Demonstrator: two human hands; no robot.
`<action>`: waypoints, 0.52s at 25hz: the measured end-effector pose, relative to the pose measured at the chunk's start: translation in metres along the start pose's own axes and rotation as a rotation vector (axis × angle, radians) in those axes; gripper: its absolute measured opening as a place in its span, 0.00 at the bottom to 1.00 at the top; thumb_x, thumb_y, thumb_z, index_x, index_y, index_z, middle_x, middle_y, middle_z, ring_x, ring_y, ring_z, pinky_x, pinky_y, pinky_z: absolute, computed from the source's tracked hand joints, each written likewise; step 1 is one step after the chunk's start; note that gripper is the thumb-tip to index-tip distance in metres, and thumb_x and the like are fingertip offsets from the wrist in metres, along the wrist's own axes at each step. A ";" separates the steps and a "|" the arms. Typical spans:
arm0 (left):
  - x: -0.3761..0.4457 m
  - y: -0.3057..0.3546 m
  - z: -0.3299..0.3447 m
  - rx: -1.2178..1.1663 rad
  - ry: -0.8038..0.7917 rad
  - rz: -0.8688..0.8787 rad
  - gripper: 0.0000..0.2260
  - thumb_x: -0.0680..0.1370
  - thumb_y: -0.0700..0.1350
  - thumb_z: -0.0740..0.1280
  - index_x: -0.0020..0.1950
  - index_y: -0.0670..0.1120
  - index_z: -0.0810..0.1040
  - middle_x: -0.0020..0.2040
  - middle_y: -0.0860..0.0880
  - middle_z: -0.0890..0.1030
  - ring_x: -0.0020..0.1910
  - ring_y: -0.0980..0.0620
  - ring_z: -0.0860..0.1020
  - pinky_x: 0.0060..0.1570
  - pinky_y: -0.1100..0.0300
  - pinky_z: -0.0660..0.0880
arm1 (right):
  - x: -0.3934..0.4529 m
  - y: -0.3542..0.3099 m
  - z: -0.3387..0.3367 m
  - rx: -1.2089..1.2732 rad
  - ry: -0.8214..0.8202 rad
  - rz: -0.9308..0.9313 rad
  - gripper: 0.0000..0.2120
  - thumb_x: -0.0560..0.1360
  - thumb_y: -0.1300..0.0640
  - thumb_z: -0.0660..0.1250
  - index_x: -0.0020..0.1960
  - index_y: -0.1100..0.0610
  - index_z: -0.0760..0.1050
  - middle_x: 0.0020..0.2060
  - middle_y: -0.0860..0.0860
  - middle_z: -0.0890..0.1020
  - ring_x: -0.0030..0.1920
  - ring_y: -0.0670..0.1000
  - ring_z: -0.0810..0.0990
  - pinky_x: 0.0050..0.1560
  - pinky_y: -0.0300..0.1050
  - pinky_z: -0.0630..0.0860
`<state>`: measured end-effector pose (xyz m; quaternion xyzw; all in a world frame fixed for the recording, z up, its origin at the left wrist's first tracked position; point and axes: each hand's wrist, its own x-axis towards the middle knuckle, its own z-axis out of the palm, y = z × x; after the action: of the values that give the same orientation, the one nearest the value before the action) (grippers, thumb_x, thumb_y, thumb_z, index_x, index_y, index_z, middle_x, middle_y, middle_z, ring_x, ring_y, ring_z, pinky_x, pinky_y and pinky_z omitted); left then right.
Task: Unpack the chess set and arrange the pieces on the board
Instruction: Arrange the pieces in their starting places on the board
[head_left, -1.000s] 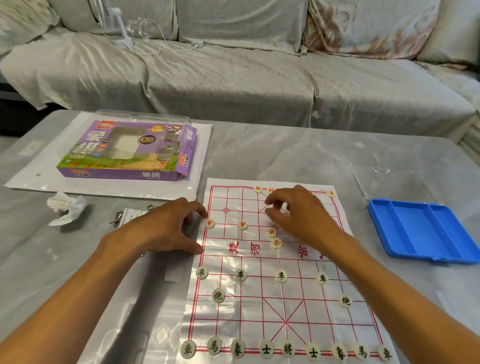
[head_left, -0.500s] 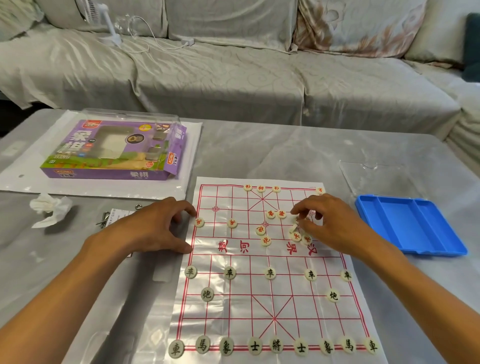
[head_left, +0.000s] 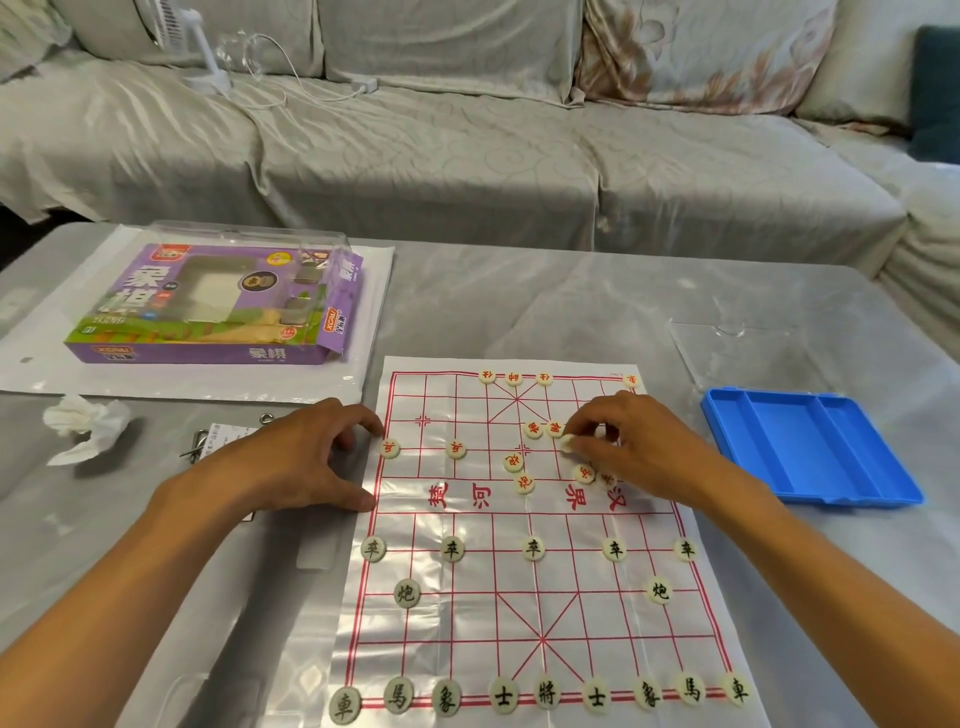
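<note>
My right hand (head_left: 631, 452) pinching a piece (head_left: 567, 442) in its fingers over the board's (head_left: 535, 613) far half, left hand (head_left: 291, 462) resting loosely curled at the board's edge, grasping nothing, blue tray (head_left: 805, 447) lying right on the desk (head_left: 519, 312).

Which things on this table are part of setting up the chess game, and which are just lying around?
Part of the job: board sheet, black-lettered pieces, red-lettered pieces, the piece pinched by the right hand, left hand resting at the board's edge, blue tray, purple box.

Lying about: crumpled tissue, fan on the sofa.
</note>
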<state>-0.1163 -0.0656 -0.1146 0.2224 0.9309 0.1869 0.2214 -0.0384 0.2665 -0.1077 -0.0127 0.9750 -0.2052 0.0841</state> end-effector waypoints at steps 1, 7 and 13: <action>0.000 0.000 0.000 0.001 -0.001 0.000 0.29 0.63 0.59 0.78 0.60 0.63 0.70 0.48 0.60 0.71 0.44 0.57 0.74 0.43 0.65 0.71 | 0.002 -0.002 0.001 0.047 0.011 0.011 0.11 0.78 0.49 0.64 0.59 0.48 0.79 0.51 0.41 0.79 0.45 0.41 0.74 0.45 0.29 0.70; 0.000 0.000 0.000 0.002 0.008 0.011 0.29 0.63 0.59 0.79 0.60 0.62 0.71 0.48 0.59 0.71 0.44 0.56 0.74 0.45 0.63 0.73 | 0.006 -0.010 0.009 0.040 0.031 0.039 0.12 0.78 0.53 0.64 0.59 0.51 0.80 0.55 0.46 0.82 0.45 0.42 0.75 0.42 0.26 0.67; 0.000 0.000 -0.001 0.008 0.004 0.007 0.29 0.63 0.59 0.79 0.60 0.62 0.70 0.48 0.59 0.72 0.44 0.56 0.75 0.43 0.65 0.72 | -0.001 -0.011 0.009 -0.103 -0.031 -0.022 0.14 0.75 0.45 0.68 0.60 0.44 0.77 0.56 0.41 0.78 0.53 0.43 0.72 0.52 0.35 0.68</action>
<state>-0.1165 -0.0656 -0.1141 0.2263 0.9313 0.1843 0.2178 -0.0362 0.2529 -0.1114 -0.0308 0.9827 -0.1554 0.0963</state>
